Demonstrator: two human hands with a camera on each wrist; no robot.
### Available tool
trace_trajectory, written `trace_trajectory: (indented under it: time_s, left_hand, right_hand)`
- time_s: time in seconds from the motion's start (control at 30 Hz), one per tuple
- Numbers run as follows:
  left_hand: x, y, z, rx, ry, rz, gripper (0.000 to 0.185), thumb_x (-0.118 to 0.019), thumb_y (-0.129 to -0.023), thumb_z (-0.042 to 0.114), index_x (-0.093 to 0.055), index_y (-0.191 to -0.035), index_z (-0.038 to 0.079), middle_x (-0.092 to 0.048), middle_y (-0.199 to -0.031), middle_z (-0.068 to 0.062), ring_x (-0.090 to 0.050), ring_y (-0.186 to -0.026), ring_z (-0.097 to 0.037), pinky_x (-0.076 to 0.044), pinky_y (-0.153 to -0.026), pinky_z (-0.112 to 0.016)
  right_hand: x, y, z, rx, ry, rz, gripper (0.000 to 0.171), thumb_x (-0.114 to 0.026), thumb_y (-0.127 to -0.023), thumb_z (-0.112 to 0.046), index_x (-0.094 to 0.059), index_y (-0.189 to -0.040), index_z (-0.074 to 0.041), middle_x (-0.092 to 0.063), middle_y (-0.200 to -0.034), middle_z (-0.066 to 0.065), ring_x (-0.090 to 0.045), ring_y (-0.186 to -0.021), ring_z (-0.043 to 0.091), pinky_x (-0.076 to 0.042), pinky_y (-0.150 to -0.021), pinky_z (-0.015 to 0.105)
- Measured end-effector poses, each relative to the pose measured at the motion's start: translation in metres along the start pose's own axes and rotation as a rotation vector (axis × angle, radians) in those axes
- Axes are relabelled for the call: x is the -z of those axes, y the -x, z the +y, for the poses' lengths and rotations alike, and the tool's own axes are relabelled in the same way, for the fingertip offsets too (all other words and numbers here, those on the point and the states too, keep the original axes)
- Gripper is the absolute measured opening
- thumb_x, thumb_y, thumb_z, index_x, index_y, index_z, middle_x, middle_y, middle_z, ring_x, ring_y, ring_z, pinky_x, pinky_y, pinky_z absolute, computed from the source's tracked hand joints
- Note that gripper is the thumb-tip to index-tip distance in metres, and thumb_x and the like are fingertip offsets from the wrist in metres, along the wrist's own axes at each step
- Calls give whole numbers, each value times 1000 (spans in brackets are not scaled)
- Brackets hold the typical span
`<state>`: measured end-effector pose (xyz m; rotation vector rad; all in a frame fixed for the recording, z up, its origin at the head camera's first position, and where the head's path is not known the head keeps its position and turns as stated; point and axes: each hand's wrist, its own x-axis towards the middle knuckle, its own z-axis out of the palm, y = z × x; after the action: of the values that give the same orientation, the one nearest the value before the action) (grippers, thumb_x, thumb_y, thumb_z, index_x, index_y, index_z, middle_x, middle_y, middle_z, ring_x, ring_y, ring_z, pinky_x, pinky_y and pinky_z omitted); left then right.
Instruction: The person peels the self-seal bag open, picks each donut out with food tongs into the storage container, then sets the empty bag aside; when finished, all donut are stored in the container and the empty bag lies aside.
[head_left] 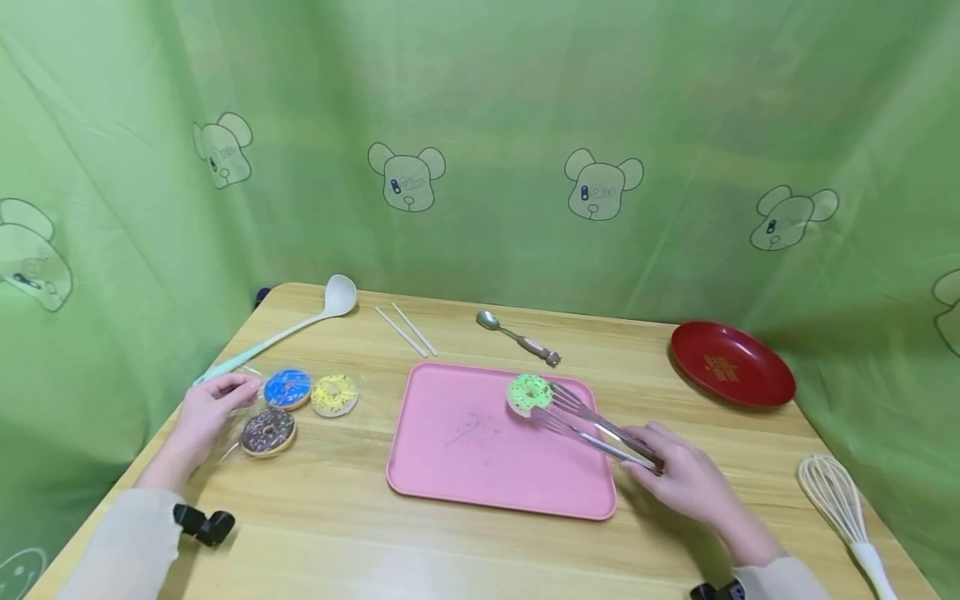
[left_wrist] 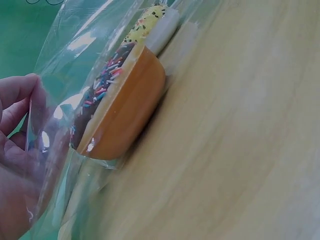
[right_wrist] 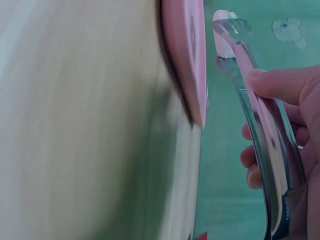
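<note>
Light wooden table (head_left: 465,542), lower frame. On it: pink rectangular plastic tray (head_left: 480,450) at centre; red round plate (head_left: 731,364) and white whisk (head_left: 840,504) right; white ladle (head_left: 288,327), white chopsticks (head_left: 405,330), metal spoon (head_left: 517,336) along upper edge; three bagged doughnuts (head_left: 300,406) left.

At the surface's (head_left: 465,550) far edge lie a white ladle (head_left: 300,321), a pair of chopsticks (head_left: 406,330) and a spoon (head_left: 517,337). A red plate (head_left: 731,364) sits far right, with a whisk (head_left: 843,508) nearer, before a green curtain (head_left: 495,125).

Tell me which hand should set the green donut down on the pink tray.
Right. The right hand grips the tongs, whose tips clasp the green donut over the tray. The left hand pinches clear wrap by the other donuts.
</note>
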<state>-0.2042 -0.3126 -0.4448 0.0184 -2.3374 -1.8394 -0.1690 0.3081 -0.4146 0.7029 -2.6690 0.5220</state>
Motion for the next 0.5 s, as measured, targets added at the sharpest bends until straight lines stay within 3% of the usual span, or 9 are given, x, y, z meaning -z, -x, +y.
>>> trace_trajectory:
  time_s: [0.13,0.23,0.5]
  left_hand:
    - [2,1,-1,-3,-2,3,12,-62,-91,23,-67,-98,15,-62,-89,16,-61,-82,-5,-50,-75,-17]
    - [2,2,-2,-6,-5,15,12,-62,-91,24,-67,-97,16,-62,-89,16,-61,-81,-5,-50,-74,-16]
    - [-2,-1,-2,-31,-33,10,27,-62,-91,24,-64,-104,0,-64,-92,9,-61,-83,-9,-51,-74,-18]
  right_hand:
    - [3,7,10,-4,43,2,41,-80,-71,-17,-64,-109,-15,-49,-80,-12,-43,-64,5,-38,-52,24]
    - [3,10,15,-13,63,-10,42,-81,-71,-19,-63,-110,-15,-49,-80,-11,-41,-63,5,-36,-51,23]
    - [5,15,20,-56,98,-46,43,-81,-71,-22,-64,-109,-13,-49,-81,-9,-42,-64,7,-37,-51,27]
